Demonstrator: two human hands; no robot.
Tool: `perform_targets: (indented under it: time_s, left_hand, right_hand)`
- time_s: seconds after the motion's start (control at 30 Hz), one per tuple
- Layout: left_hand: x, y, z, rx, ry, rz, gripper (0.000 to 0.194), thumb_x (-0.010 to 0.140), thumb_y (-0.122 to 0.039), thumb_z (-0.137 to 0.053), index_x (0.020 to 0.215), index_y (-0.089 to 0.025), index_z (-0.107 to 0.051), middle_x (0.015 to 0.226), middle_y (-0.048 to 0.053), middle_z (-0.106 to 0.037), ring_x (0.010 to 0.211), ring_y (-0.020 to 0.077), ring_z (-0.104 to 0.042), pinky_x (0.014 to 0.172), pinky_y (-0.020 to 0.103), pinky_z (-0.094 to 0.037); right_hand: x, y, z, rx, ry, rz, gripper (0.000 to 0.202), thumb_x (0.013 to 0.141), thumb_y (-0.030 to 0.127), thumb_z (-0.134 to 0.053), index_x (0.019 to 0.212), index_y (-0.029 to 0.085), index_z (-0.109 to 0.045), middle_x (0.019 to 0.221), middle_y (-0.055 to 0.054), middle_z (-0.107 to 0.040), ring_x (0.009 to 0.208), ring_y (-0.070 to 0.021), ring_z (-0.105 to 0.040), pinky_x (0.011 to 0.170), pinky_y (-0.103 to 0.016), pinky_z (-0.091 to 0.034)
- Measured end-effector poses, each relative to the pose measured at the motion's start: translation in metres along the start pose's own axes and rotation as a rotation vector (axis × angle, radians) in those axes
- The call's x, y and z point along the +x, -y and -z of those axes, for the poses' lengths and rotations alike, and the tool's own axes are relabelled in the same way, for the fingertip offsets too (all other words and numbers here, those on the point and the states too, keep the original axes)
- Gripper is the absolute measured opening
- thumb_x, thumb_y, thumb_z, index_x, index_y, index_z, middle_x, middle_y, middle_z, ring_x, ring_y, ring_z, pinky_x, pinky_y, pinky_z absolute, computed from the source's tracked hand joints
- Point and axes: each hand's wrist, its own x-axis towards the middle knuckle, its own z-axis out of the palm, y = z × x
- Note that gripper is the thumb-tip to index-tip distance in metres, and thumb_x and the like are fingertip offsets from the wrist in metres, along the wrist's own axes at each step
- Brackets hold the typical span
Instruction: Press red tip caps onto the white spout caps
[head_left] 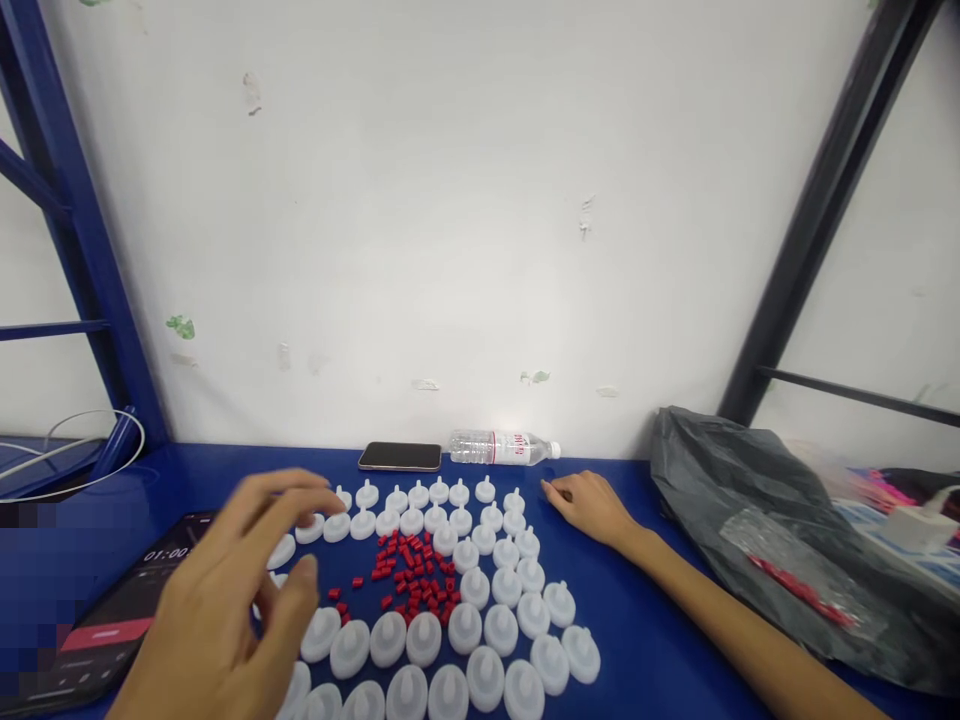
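Many white nozzle caps stand on the blue table with their spouts up, set in rows around a loose pile of small red tube pieces. My left hand hovers over the left side of the caps, fingers apart and bent, with nothing in them; it hides some of the caps there. My right hand rests on the table just right of the back rows, its fingers curled in loosely. No object shows in it, and it is apart from the caps.
A phone with a timer lies at the left. Along the wall are a dark phone and a plastic bottle on its side. On the right, a black plastic bag bears a clear packet with red pieces.
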Motion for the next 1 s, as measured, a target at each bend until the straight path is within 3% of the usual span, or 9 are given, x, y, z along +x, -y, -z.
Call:
perform_targets:
  time_s: [0.03, 0.1, 0.17, 0.23, 0.3, 0.43, 0.57, 0.83, 1.0]
  left_hand:
    - [0.001, 0.004, -0.004, 0.037, 0.058, 0.01, 0.033, 0.1, -0.041, -0.039, 0.122, -0.028, -0.059, 0.126, 0.004, -0.065, 0.066, 0.0132, -0.063, 0.057, 0.026, -0.056]
    - [0.002, 0.017, -0.013, 0.084, 0.169, -0.025, 0.031, 0.098, -0.043, -0.045, 0.113, -0.027, -0.067, 0.102, 0.001, -0.072, 0.057, 0.013, -0.062, 0.053, 0.025, -0.055]
    - [0.002, 0.03, -0.02, 0.102, 0.238, -0.077, 0.029, 0.096, -0.037, -0.047, 0.104, -0.028, -0.074, 0.097, 0.002, -0.076, 0.079, 0.019, -0.072, 0.062, 0.024, -0.057]
    - [0.003, 0.04, -0.023, 0.098, 0.301, -0.119, 0.032, 0.096, -0.031, -0.047, 0.101, -0.029, -0.078, 0.101, 0.002, -0.079, 0.098, 0.0222, -0.073, 0.073, 0.025, -0.057]
    - [0.004, 0.044, -0.026, 0.096, 0.361, -0.128, 0.036, 0.096, -0.027, -0.045, 0.099, -0.031, -0.08, 0.101, 0.002, -0.08, 0.1, 0.0224, -0.072, 0.085, 0.028, -0.056]
    - [0.003, 0.041, -0.033, 0.156, 0.458, -0.052, 0.043, 0.1, -0.031, -0.039, 0.089, -0.029, -0.081, 0.094, 0.004, -0.08, 0.093, 0.0251, -0.071, 0.092, 0.038, -0.051]
    - [0.001, 0.033, -0.041, 0.278, 0.514, -0.004, 0.042, 0.101, -0.031, -0.039, 0.097, -0.026, -0.08, 0.101, 0.007, -0.079, 0.101, 0.0301, -0.069, 0.091, 0.044, -0.049]
    - [0.003, 0.022, -0.042, 0.466, 0.609, 0.074, 0.037, 0.099, -0.022, -0.041, 0.105, -0.024, -0.078, 0.106, 0.008, -0.081, 0.104, 0.0312, -0.072, 0.091, 0.047, -0.047]
    - [0.002, 0.023, -0.046, 0.499, 0.586, 0.053, 0.035, 0.096, -0.02, -0.045, 0.097, -0.025, -0.08, 0.098, 0.008, -0.081, 0.1, 0.0321, -0.072, 0.087, 0.046, -0.047]
  right_hand:
    - [0.0, 0.0, 0.0, 0.0, 0.0, -0.001, 0.058, 0.107, 0.044, -0.035, 0.061, 0.021, -0.063, 0.06, -0.004, -0.065, 0.059, -0.0188, -0.063, 0.059, -0.031, -0.026]
    - [0.0, 0.0, 0.0, 0.0, 0.004, -0.002, 0.057, 0.108, 0.043, -0.036, 0.064, 0.021, -0.064, 0.063, -0.004, -0.067, 0.062, -0.0194, -0.064, 0.06, -0.031, -0.028]
    - [0.0, -0.001, -0.001, 0.002, 0.012, -0.002, 0.054, 0.108, 0.043, -0.037, 0.067, 0.022, -0.065, 0.065, -0.004, -0.068, 0.064, -0.0197, -0.065, 0.061, -0.03, -0.029]
    - [0.0, -0.002, -0.001, 0.003, 0.024, -0.001, 0.054, 0.108, 0.044, -0.036, 0.069, 0.022, -0.065, 0.066, -0.004, -0.068, 0.066, -0.0198, -0.065, 0.062, -0.03, -0.029]
    - [0.0, -0.002, -0.002, 0.003, 0.035, 0.001, 0.054, 0.108, 0.045, -0.036, 0.069, 0.022, -0.065, 0.067, -0.004, -0.069, 0.066, -0.0196, -0.065, 0.062, -0.03, -0.029]
    - [0.001, -0.002, -0.002, -0.003, 0.052, 0.004, 0.055, 0.109, 0.045, -0.034, 0.07, 0.022, -0.065, 0.068, -0.004, -0.069, 0.066, -0.0202, -0.065, 0.062, -0.03, -0.03]
    - [0.001, -0.001, -0.002, -0.008, 0.059, -0.001, 0.055, 0.109, 0.045, -0.033, 0.071, 0.022, -0.067, 0.069, -0.005, -0.07, 0.068, -0.021, -0.066, 0.061, -0.031, -0.029]
    - [0.001, -0.004, -0.003, -0.001, 0.055, 0.0, 0.055, 0.109, 0.045, -0.034, 0.072, 0.021, -0.066, 0.069, -0.005, -0.07, 0.068, -0.0207, -0.066, 0.062, -0.031, -0.028]
    - [0.001, -0.004, -0.003, -0.001, 0.051, 0.004, 0.054, 0.109, 0.045, -0.034, 0.071, 0.022, -0.065, 0.069, -0.004, -0.07, 0.068, -0.0203, -0.066, 0.062, -0.031, -0.029]
